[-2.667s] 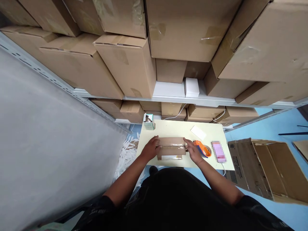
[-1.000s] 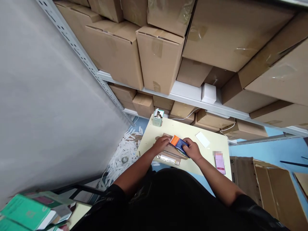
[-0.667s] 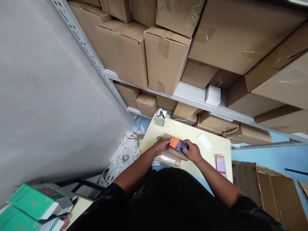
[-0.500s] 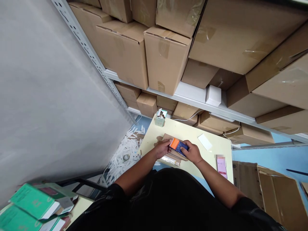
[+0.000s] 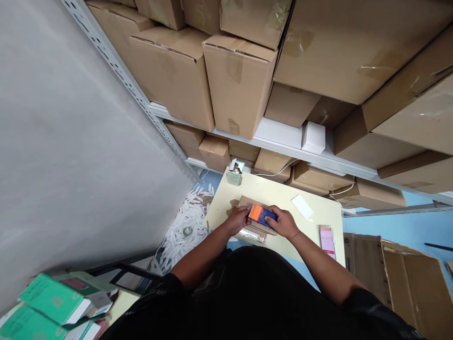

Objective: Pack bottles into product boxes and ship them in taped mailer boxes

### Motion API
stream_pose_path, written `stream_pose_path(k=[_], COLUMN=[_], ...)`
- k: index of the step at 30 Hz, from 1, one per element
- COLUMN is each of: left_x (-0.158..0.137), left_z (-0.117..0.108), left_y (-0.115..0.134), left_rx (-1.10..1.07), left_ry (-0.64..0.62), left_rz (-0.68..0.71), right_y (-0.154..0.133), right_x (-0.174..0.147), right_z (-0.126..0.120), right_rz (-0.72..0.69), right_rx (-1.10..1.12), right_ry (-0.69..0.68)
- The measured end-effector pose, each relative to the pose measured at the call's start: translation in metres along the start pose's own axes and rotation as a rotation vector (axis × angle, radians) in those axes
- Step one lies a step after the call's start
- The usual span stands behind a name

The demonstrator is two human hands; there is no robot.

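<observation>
Between my hands is a small flat box (image 5: 262,216), dark blue with an orange end, held above the table (image 5: 279,189). My right hand (image 5: 284,223) grips its blue end, the thumb lying on top. At the orange end, my left hand (image 5: 239,220) has its fingers bent together at the box's edge; part of the fingers is hidden. Beneath the box lies a piece of brown cardboard (image 5: 244,201). Closer to my body is a shiny silvery strip (image 5: 252,235) at the table's edge.
A small open green-and-white box (image 5: 235,174) stands at the far left table corner. A white card (image 5: 302,207) and a phone (image 5: 327,243) lie on the right. White paper strips (image 5: 180,236) cover the floor. Cardboard boxes (image 5: 240,80) fill the shelves; green boxes (image 5: 49,300) lie lower left.
The view has shifted slightly. Both hands keep nearly the same place, and the left fingers have moved a little at the orange end of the box.
</observation>
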State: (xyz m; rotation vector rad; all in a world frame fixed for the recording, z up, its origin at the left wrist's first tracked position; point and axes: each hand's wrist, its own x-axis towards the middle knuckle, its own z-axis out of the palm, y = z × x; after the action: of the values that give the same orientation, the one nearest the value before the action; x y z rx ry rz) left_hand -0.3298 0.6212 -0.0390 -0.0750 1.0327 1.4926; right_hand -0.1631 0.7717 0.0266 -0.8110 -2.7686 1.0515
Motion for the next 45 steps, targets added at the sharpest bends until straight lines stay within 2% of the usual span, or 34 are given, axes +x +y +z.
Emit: stream_pose_path(k=[3, 7, 10, 13, 16, 18, 21, 24, 27, 30, 34, 37, 42, 45], left_x=[0.0, -0.003, -0.003, -0.002, -0.002, -0.002, 0.001, 0.007, 0.018, 0.032, 0.047, 0.052, 0.05, 0.05], left_z=[-0.005, -0.011, -0.014, -0.013, -0.016, -0.027, -0.057, -0.088, -0.101, -0.096, -0.085, -0.086, -0.097, -0.095], left_y=[0.004, 0.014, 0.018, 0.019, 0.025, 0.038, 0.065, 0.08, 0.067, 0.037, 0.006, 0.006, 0.026, 0.029], left_rx=[0.027, 0.031, 0.124, 0.188, 0.335, 0.466, 0.642, 1.016, 1.3, 1.348, 1.397, 1.431, 1.495, 1.529], left_ry=[0.033, 0.003, 0.064, 0.124, 0.116, 0.136, 0.294, 0.355, 0.361, 0.411, 0.389, 0.362, 0.372, 0.337], left_rz=[0.007, -0.03, -0.024, -0.009, 0.073, 0.157, 0.289, 0.455, 0.519, 0.487, 0.44, 0.424, 0.416, 0.39], right_y=[-0.003, -0.007, -0.011, -0.017, -0.027, -0.035, -0.043, -0.043, -0.041, -0.042, -0.046, -0.046, -0.044, -0.043], right_x=[0.004, 0.009, 0.014, 0.019, 0.025, 0.027, 0.026, 0.024, 0.023, 0.024, 0.027, 0.029, 0.03, 0.03], right_z=[-0.002, 0.0, 0.003, 0.002, -0.006, -0.013, -0.027, -0.034, -0.03, -0.022, -0.016, -0.017, -0.017, -0.017], right_rz=[0.001, -0.007, -0.002, -0.021, -0.033, -0.006, 0.095, 0.193, 0.213, 0.206, 0.207, 0.215, 0.206, 0.196], right_rx=[-0.043, -0.09, -0.129, -0.226, -0.305, -0.344, -0.396, -0.444, -0.47, -0.468, -0.497, -0.498, -0.489, -0.478], right_ry=[-0.018, -0.027, -0.059, -0.142, -0.261, -0.307, -0.343, -0.353, -0.355, -0.359, -0.374, -0.388, -0.383, -0.369])
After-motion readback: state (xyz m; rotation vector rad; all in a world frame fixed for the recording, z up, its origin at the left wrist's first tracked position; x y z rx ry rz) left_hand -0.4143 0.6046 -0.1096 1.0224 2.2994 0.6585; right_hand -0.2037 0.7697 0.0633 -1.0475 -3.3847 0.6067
